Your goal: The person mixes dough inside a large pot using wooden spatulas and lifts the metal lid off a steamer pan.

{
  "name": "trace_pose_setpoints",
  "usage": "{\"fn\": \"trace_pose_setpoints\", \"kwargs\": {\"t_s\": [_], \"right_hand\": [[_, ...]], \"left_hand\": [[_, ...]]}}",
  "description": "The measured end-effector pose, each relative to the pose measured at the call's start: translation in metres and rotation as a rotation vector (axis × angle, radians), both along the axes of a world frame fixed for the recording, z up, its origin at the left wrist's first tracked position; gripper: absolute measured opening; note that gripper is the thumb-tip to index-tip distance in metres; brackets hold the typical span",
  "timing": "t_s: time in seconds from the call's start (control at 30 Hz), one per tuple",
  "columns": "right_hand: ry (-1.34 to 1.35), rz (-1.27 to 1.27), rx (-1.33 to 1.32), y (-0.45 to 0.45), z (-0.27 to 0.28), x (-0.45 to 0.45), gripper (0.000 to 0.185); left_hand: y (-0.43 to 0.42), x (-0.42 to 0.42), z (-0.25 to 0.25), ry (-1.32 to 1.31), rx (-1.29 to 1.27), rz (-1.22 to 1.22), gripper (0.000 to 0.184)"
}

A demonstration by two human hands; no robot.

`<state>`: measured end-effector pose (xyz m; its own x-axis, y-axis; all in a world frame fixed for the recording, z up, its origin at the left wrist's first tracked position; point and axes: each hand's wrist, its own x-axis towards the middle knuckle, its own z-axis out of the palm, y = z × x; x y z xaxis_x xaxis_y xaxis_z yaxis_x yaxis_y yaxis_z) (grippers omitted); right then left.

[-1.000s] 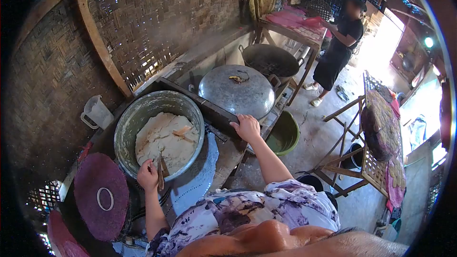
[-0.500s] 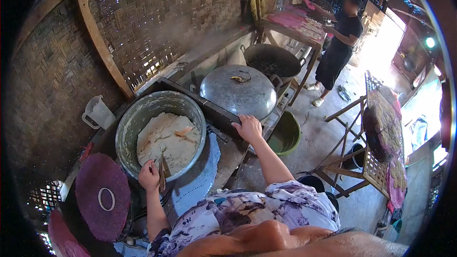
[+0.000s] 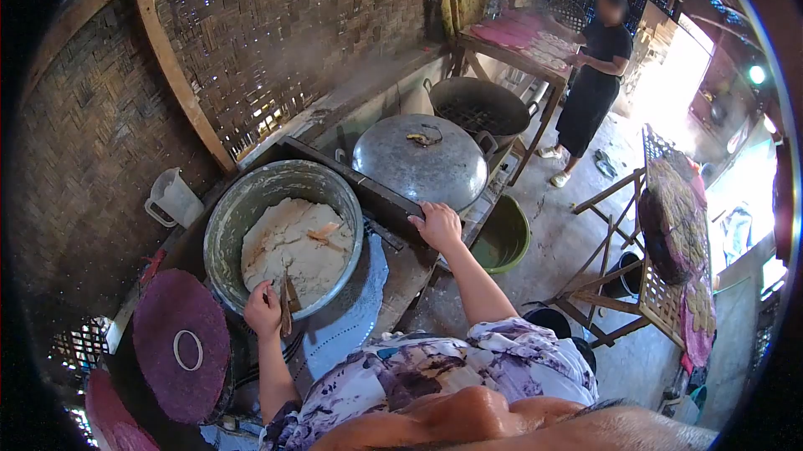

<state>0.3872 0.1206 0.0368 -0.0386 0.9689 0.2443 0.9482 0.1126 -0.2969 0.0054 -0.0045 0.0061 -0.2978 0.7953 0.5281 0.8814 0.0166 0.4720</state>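
Observation:
My left hand (image 3: 263, 310) is closed at the near rim of a large metal basin (image 3: 219, 238). Its fingers are pinched together, and whatever may be between them is too small to make out. Pale, crumbly dough (image 3: 288, 242) fills much of the basin, and a flat wooden piece lies partly sunk in it. Beside the left hand, a wooden spatula (image 3: 289, 294) leans against the rim with one end in the dough. My right hand (image 3: 439, 227) grips the end of a dark wooden board (image 3: 381, 194), fingers over its top, next to a lidded metal pot (image 3: 410, 158).
Behind the pot stands a wide dark pan (image 3: 477, 108). A green tub (image 3: 504, 238) sits low to the right. A purple round lid (image 3: 180, 342) is at left, near a plastic jug (image 3: 174, 198). Another person (image 3: 598, 75) stands by a far table; a drying rack (image 3: 661, 300) is at right.
The other person's raised arm has come down, and the pink cloth they held up now lies lower on the far table. Both my hands stay in place.

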Motion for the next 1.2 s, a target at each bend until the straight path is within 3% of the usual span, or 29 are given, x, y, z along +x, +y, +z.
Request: {"fn": "trace_pose_setpoints", "kwargs": {"t_s": [0.3, 0.6, 0.7, 1.1, 1.2], "right_hand": [[-0.006, 0.004, -0.005, 0.000, 0.000, 0.000, 0.048], [0.006, 0.013, 0.026, 0.000, -0.002, 0.001, 0.047], [0.021, 0.007, 0.018, 0.001, -0.002, 0.000, 0.048], [-0.013, -0.005, 0.003, 0.000, 0.000, 0.000, 0.047], [-0.006, 0.002, 0.016, 0.000, 0.000, 0.000, 0.047]], "left_hand": [[0.004, -0.003, -0.009, 0.069, 0.144, -0.023, 0.014], [0.000, -0.001, -0.001, -0.054, -0.099, 0.032, 0.015], [0.001, -0.001, -0.003, 0.003, 0.014, 0.006, 0.015], [-0.001, 0.005, 0.006, -0.035, -0.034, 0.032, 0.014], [0.004, -0.002, -0.007, 0.017, 0.089, 0.000, 0.013]]}}
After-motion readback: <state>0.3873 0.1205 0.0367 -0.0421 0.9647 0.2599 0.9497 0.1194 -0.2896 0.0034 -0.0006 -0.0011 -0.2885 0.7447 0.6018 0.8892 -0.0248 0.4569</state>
